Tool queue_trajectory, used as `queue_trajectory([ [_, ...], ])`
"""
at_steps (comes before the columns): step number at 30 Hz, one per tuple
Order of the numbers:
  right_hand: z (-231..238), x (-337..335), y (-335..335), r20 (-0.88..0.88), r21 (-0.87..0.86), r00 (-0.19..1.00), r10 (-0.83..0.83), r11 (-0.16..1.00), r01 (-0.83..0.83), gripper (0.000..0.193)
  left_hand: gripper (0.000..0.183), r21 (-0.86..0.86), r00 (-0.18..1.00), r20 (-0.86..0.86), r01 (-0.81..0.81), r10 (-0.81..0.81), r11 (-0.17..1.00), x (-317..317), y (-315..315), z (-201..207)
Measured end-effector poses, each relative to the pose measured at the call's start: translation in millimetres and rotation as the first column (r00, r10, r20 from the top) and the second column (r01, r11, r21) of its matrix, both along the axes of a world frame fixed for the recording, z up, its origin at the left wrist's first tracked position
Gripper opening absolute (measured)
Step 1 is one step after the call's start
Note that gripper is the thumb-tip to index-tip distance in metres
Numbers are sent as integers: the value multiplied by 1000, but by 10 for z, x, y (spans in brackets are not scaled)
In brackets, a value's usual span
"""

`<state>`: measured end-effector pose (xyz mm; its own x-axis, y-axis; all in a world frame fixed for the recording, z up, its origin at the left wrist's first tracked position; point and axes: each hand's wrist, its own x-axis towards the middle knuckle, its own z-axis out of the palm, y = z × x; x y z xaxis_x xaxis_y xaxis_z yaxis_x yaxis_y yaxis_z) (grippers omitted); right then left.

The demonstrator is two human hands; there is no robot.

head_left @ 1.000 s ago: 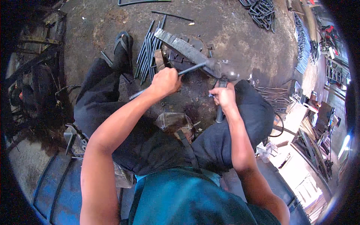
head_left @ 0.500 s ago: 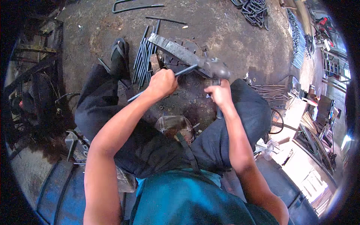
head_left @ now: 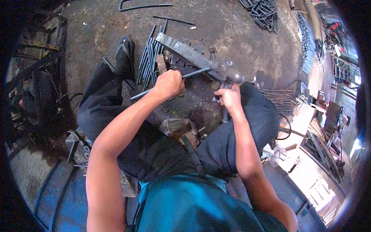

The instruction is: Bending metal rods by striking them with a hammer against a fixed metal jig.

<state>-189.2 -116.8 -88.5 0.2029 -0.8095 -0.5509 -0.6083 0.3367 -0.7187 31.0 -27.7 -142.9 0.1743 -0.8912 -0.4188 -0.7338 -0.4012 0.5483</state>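
Steel rod (head_left: pixel 193 73) gripped in left hand (head_left: pixel 168 83), lever handle (head_left: pixel 225 112) clasped by right hand (head_left: pixel 228 98) at three o'clock, rod tip lodged at one o'clock.

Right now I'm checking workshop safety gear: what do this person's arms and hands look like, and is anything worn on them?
Both arms are bare from the upper arm down: no sleeves reach the forearms. The left hand and the right hand have no gloves, and no watch, band or ring shows. The person wears a teal shirt, dark trousers and a dark sandal.
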Motion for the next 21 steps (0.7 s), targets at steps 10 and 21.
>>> queue_trajectory([
  [10, 19, -130, -100, 166, 418, 924, -346, 873, 252, 18, 65, 248, 977, -172, 165, -124, 955, 129, -147, 28],
  [21, 585, -45, -37, 536, -63, 841, -73, 990, 126, 17, 62, 91, 954, -242, 201, -175, 975, 224, -99, -76],
])
